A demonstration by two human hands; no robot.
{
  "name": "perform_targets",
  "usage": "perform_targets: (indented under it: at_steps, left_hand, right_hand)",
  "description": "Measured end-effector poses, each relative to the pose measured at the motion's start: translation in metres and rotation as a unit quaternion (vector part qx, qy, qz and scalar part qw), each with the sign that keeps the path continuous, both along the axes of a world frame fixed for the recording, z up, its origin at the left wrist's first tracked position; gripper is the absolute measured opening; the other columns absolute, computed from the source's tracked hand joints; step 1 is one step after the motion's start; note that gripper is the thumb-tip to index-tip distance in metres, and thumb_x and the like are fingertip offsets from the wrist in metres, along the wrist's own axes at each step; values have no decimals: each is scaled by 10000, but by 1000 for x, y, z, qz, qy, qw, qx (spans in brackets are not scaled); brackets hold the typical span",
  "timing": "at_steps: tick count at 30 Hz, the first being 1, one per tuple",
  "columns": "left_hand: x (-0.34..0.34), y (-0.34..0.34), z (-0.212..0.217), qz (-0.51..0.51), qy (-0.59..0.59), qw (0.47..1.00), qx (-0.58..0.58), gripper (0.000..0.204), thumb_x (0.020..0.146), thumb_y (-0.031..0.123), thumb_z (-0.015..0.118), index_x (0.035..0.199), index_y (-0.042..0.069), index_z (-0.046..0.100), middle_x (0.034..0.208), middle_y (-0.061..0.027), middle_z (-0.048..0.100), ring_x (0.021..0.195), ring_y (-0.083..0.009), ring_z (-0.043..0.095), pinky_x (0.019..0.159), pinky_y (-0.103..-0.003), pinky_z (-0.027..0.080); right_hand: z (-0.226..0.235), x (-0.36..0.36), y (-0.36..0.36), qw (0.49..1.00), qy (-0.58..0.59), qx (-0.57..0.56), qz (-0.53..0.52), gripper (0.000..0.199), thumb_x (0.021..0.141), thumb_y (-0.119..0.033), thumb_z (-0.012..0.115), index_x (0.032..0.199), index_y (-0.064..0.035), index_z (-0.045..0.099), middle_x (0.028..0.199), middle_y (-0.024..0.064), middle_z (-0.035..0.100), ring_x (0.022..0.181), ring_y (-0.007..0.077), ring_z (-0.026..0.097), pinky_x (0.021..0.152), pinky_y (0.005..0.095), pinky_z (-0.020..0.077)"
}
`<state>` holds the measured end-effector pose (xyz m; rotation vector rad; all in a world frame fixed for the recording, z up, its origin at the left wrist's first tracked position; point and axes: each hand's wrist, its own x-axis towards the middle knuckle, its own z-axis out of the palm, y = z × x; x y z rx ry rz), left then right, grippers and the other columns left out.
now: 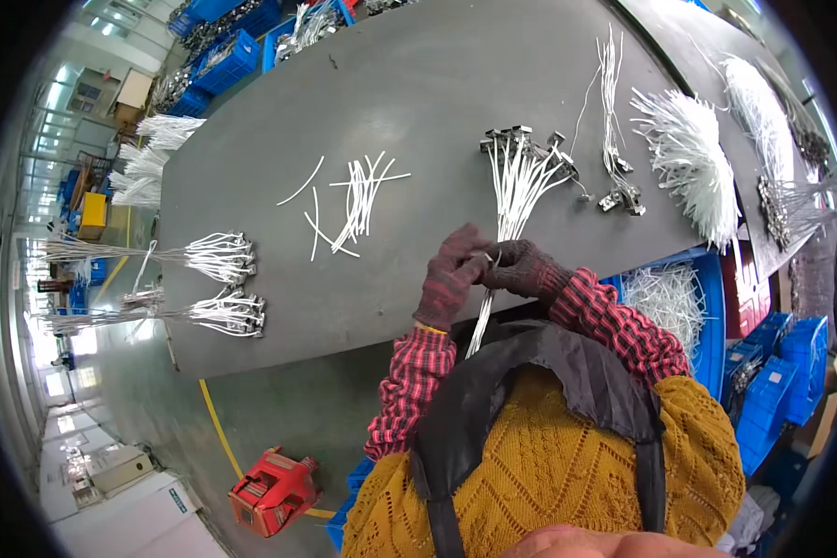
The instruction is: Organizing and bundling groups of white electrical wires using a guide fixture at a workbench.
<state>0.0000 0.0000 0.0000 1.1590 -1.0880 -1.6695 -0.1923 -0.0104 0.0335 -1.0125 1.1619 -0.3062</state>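
Note:
Both my hands, in dark gloves, are closed at the table's near edge around a bundle of white wires (521, 191). My left hand (454, 270) grips it from the left. My right hand (530, 268) pinches from the right, its fingers meeting the left ones; anything thin between the fingertips is too small to make out. Small dark metal parts (521, 139) sit at the bundle's far end, where the wires fan out on the table. The loose tails hang below my hands towards my lap. Left of the bundle lie short loose white wire pieces (367, 200).
The grey table (279, 307) spreads ahead. Tied wire bundles (219, 256) overhang its left edge. Farther right are a thin wire bunch (609, 102) and a large white wire pile (688, 158). A blue crate (713, 307) of wires stands at my right; a red stool (274, 493) is on the floor.

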Motion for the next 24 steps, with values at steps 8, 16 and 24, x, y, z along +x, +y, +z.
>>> perform_targets:
  at_steps: [8, 16, 24]
  left_hand:
    - [-3, -3, -45, 208, 271, 937, 77, 173, 919, 170, 641, 985, 10, 641, 1149, -127, 643, 1023, -262, 635, 932, -408, 512]
    - [0, -3, -40, 200, 352, 907, 118, 167, 876, 121, 656, 983, -5, 632, 1135, -130, 631, 1023, -288, 621, 965, -442, 504]
    - [-5, -13, -56, 236, 92, 956, 148, 156, 906, 170, 635, 963, 25, 650, 950, -77, 664, 855, -203, 637, 776, -338, 524]
  right_hand:
    - [-6, 9, 2, 996, -54, -34, -59, 282, 847, -196, 709, 1101, -73, 710, 759, 0, 649, 526, 58, 498, 458, 231, 409]
    - [8, 14, 10, 982, -89, -24, -165, 319, 890, -223, 647, 1148, -37, 673, 769, 41, 650, 536, 86, 526, 474, 251, 429]
    - [18, 46, 0, 879, 234, -407, 81, 470, 865, -392, 676, 1263, -146, 626, 947, 127, 700, 846, 304, 688, 769, 421, 548]
